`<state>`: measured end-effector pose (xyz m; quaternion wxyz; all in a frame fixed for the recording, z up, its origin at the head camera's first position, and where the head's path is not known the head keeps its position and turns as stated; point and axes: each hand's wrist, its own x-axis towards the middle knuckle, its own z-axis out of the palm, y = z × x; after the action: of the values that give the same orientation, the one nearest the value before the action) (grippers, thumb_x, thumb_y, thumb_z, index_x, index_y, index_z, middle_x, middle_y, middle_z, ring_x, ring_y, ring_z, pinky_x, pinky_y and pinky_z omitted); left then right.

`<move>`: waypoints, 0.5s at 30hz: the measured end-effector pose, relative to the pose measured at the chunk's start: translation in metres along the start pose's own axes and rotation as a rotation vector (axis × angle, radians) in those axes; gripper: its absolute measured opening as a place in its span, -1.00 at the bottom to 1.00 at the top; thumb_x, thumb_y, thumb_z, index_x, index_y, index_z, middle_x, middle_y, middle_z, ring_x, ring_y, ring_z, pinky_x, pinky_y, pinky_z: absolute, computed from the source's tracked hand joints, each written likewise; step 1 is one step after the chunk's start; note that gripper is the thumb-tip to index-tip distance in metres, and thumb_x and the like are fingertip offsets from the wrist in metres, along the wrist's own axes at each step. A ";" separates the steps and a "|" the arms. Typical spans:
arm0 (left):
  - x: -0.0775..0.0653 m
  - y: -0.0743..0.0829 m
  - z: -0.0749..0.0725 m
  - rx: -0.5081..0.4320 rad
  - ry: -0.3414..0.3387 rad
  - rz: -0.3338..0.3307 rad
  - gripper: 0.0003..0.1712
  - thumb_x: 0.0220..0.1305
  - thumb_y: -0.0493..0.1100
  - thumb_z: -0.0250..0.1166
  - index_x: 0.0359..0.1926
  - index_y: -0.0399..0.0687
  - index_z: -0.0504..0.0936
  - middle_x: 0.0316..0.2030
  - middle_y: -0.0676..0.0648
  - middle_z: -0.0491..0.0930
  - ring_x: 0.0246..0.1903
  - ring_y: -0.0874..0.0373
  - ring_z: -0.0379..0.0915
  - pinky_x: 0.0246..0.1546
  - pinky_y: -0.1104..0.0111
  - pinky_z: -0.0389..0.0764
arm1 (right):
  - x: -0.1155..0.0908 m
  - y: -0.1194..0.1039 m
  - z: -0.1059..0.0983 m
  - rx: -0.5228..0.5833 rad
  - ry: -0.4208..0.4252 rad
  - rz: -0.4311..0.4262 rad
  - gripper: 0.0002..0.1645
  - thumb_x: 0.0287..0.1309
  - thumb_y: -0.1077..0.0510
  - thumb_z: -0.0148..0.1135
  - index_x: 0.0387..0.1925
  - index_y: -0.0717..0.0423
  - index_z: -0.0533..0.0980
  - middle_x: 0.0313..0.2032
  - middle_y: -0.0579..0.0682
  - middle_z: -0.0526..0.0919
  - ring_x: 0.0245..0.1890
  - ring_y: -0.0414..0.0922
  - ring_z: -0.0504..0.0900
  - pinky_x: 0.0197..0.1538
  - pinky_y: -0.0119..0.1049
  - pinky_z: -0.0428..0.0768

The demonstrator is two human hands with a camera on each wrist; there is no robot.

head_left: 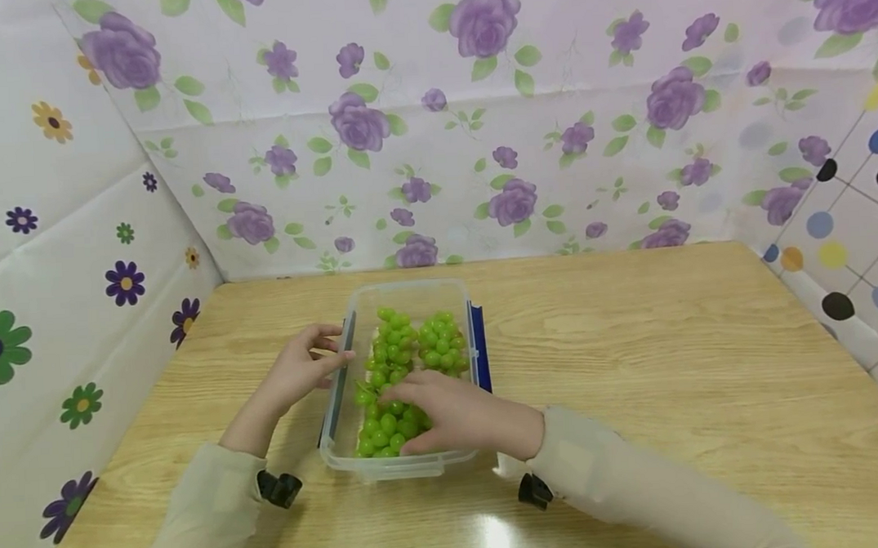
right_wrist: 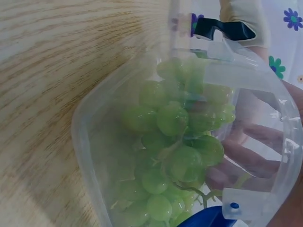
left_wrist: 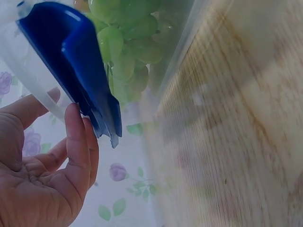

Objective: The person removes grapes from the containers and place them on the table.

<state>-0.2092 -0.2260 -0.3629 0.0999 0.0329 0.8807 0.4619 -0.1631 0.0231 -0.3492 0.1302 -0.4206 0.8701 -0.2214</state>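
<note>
Head forward-down, wrist views close, container (head_left: 419, 294) shared

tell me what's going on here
A person's left grip holds the side of an open, rectangular clear plastic container on a light wooden table. The right grip is down inside, among round green grapes; whether it grasps any is unclear. The blue plastic side flaps are unfastened.

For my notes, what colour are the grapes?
The grapes are mostly green, clearest in the head view.
</note>
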 end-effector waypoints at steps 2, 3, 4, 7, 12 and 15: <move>0.000 0.000 0.000 0.001 -0.002 -0.001 -0.29 0.30 0.03 0.24 0.34 -0.19 0.24 0.09 -0.32 0.35 0.00 -0.15 0.42 -0.23 0.21 0.66 | 0.001 0.000 0.001 -0.015 -0.009 -0.003 -0.34 0.07 -0.02 0.39 0.22 0.00 0.43 0.16 -0.08 0.51 0.17 -0.14 0.45 0.18 -0.29 0.46; 0.000 0.000 0.000 0.002 -0.002 -0.001 -0.28 0.30 0.04 0.24 0.34 -0.19 0.24 0.10 -0.32 0.35 0.01 -0.15 0.41 -0.23 0.21 0.65 | 0.002 0.000 0.002 -0.022 -0.014 -0.003 -0.35 0.08 -0.02 0.39 0.21 0.01 0.44 0.15 -0.09 0.52 0.17 -0.15 0.46 0.19 -0.30 0.46; 0.000 0.000 0.000 0.003 -0.003 -0.002 -0.28 0.30 0.04 0.24 0.34 -0.19 0.24 0.10 -0.32 0.35 0.01 -0.15 0.41 -0.22 0.21 0.65 | 0.002 0.000 0.002 -0.030 -0.019 -0.003 -0.36 0.08 -0.02 0.39 0.20 0.01 0.45 0.14 -0.10 0.53 0.17 -0.15 0.46 0.19 -0.30 0.45; 0.000 0.000 0.000 -0.001 -0.009 -0.004 -0.27 0.30 0.05 0.24 0.35 -0.19 0.23 0.11 -0.33 0.34 0.03 -0.16 0.40 -0.20 0.20 0.65 | 0.004 0.000 0.003 -0.057 -0.031 -0.003 -0.38 0.08 -0.01 0.39 0.18 0.01 0.47 0.13 -0.11 0.55 0.16 -0.16 0.47 0.20 -0.32 0.44; 0.001 -0.001 -0.001 -0.010 -0.019 -0.010 -0.26 0.30 0.06 0.24 0.36 -0.18 0.22 0.12 -0.33 0.33 0.01 -0.15 0.42 -0.18 0.18 0.64 | 0.007 0.001 0.005 -0.081 -0.039 -0.002 -0.38 0.07 0.00 0.39 0.18 0.00 0.47 0.12 -0.12 0.56 0.15 -0.16 0.48 0.19 -0.31 0.45; 0.001 -0.002 -0.001 -0.012 -0.022 -0.013 -0.26 0.30 0.07 0.23 0.36 -0.17 0.21 0.14 -0.34 0.33 0.00 -0.14 0.44 -0.16 0.17 0.64 | 0.009 0.001 0.006 -0.094 -0.042 -0.006 -0.38 0.06 -0.01 0.40 0.18 -0.01 0.47 0.10 -0.13 0.58 0.11 -0.17 0.51 0.15 -0.33 0.48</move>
<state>-0.2101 -0.2278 -0.3639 0.1126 0.0317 0.8769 0.4663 -0.1668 0.0144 -0.3554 0.1276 -0.4335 0.8754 -0.1718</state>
